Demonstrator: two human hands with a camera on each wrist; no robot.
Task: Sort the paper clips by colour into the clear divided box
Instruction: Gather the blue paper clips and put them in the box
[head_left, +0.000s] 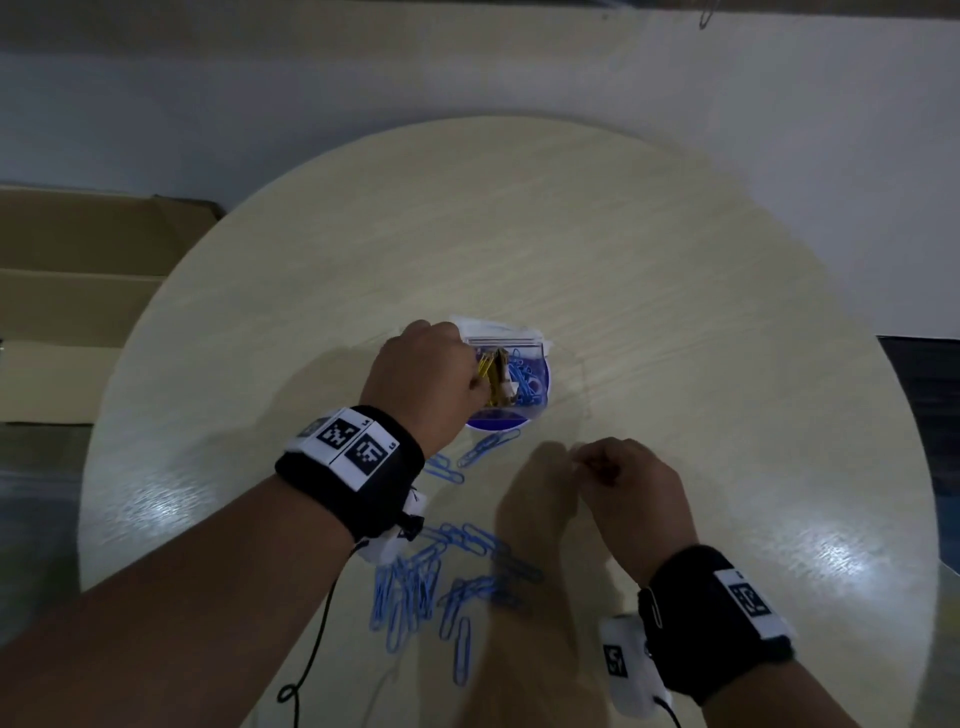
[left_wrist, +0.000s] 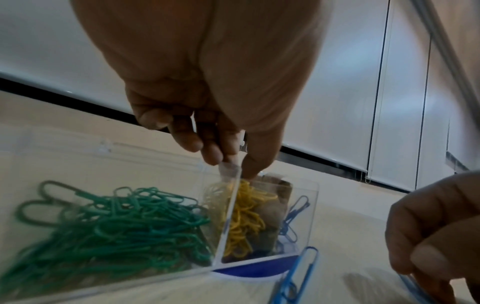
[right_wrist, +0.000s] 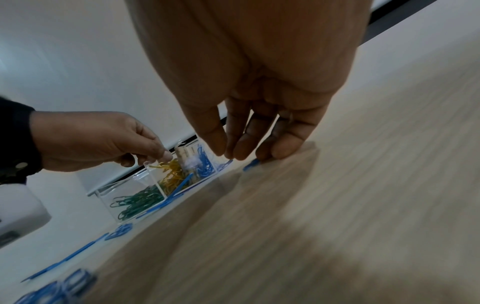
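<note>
Left hand (head_left: 423, 376) sits over the clear divided box (left_wrist: 259, 265), fingertips (left_wrist: 213, 156) curled down onto the top edge of a clear divider wall, gripping it beside the yellow clips (left_wrist: 246, 216). Box is at the centre of the round wooden table (head_left: 675, 291), lid hinged back behind it. Compartments: green clips (left_wrist: 109, 222) in the left one, yellow in the middle, a few blue clips (left_wrist: 293, 214) on the right.

Right hand (head_left: 631, 488) is near the box on its right, fingers (right_wrist: 241, 148) pointing down and bunched, tips at the tabletop by one blue paper clip (right_wrist: 251, 164). Can't tell whether it actually pinches anything.

Loose blue clips (head_left: 431, 577) lie in a pile on the table nearer the person, with a few more (head_left: 485, 448) just beside the box's front edge. Black wristbands (head_left: 353, 467) with marker tags on both wrists.
</note>
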